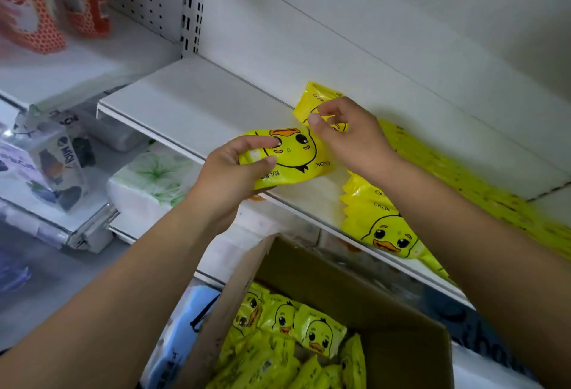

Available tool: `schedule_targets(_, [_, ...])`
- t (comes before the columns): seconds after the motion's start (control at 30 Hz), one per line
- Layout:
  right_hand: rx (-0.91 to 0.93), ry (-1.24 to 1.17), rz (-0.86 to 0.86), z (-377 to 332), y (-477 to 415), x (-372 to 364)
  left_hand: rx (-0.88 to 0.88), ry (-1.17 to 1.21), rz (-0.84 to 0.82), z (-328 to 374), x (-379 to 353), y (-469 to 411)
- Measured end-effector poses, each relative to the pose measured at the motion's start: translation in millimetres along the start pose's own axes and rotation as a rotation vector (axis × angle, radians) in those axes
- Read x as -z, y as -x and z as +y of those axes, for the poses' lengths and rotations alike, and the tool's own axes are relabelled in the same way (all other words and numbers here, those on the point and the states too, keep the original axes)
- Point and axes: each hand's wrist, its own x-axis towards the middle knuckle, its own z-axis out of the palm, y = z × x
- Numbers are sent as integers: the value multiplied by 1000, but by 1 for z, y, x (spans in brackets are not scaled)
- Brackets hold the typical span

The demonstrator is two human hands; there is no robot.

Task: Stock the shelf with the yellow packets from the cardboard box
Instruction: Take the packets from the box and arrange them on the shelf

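My left hand [234, 169] grips a yellow duck-face packet [296, 154] over the front edge of the white shelf [191, 101]. My right hand [346, 132] pinches a second yellow packet [312, 101] that stands against the shelf's back wall. A row of yellow packets [386, 228] lies on the shelf to the right, partly hidden by my right forearm. Below, the open cardboard box [386, 311] holds several more yellow packets [312, 330].
Orange packages [40, 5] stand on the upper left shelf. White tissue packs with green flowers [148, 178] and boxed goods [58, 160] sit on lower shelves at left. A light blue pack [179, 333] lies beside the box.
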Motion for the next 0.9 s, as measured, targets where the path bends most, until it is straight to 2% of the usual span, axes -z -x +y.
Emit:
schedule_targets(0.2, [-163, 2, -128, 17, 81, 27, 43, -78, -238, 7, -17, 39])
schedule_targets(0.37, [-304, -73, -349, 18, 137, 71, 119, -74, -159, 7, -31, 64])
schedule_targets(0.47, [-387, -223, -453, 16, 157, 82, 158, -98, -230, 4, -38, 75])
schedule_targets(0.57, [-414, -390, -389, 10, 165, 75, 182, -105, -287, -3, -43, 87])
schedule_targets(0.67, [-419, -499, -346, 4, 173, 64, 173, -117, -261, -9, -45, 91])
schedule_targets(0.77, [-419, -562, -155, 4, 178, 58, 161, -119, -260, -8, -39, 89])
schedule_targets(0.83, [-473, -693, -18, 8, 180, 57, 156, -224, -306, -5, -33, 85])
schedule_targets(0.9, [-522, -815, 19, 11, 184, 57, 153, -323, -320, -2, -29, 81])
